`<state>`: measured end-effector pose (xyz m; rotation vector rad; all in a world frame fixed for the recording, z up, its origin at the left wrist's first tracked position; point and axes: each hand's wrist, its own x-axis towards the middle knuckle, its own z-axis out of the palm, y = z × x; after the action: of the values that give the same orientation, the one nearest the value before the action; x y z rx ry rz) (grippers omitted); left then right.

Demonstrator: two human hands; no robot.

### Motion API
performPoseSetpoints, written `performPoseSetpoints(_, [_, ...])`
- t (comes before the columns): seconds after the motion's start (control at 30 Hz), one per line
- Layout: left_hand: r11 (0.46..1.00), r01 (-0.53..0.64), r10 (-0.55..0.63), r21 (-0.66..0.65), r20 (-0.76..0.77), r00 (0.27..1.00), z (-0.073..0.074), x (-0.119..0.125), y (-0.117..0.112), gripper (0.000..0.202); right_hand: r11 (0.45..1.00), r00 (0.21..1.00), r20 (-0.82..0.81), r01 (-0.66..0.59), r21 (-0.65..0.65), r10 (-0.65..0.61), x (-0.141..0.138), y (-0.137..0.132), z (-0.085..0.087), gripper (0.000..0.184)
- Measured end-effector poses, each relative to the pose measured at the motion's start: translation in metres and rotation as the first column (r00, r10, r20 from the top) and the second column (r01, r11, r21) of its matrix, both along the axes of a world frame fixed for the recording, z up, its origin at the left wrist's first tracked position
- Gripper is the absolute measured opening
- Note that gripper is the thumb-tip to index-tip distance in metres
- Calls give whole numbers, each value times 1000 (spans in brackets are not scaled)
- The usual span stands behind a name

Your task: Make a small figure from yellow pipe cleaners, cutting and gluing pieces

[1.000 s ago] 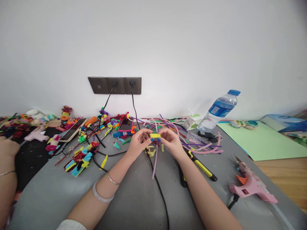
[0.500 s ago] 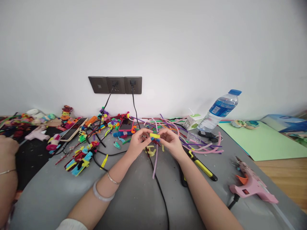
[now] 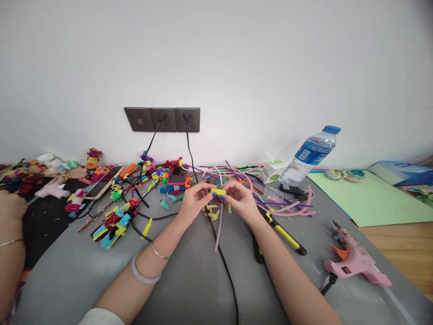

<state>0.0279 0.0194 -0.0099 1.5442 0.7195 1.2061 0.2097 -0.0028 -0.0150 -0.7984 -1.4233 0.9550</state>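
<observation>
My left hand (image 3: 195, 201) and my right hand (image 3: 241, 199) meet above the middle of the grey table (image 3: 189, 280). Both pinch a small yellow fuzzy piece (image 3: 218, 192) between their fingertips. A pale purple pipe cleaner (image 3: 219, 228) hangs down from that piece toward me. Short yellow offcuts (image 3: 212, 213) lie on the table just under the hands. A black cable (image 3: 223, 262) runs beneath them toward the front edge.
A pink glue gun (image 3: 355, 264) lies at the right, yellow-handled cutters (image 3: 286, 237) beside my right forearm. Loose pipe cleaners (image 3: 270, 198), a water bottle (image 3: 309, 155), a small carton (image 3: 273, 171), phones (image 3: 103, 181) and colourful craft figures (image 3: 113, 223) crowd the back. Another person's arm (image 3: 10, 243) is at far left.
</observation>
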Motion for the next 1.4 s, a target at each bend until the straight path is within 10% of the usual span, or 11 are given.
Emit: performPoseSetpoints(1.4, [983, -94, 110, 156, -98, 989, 9, 2, -5, 9, 998, 999, 25, 46, 41, -47, 0, -1, 2, 22])
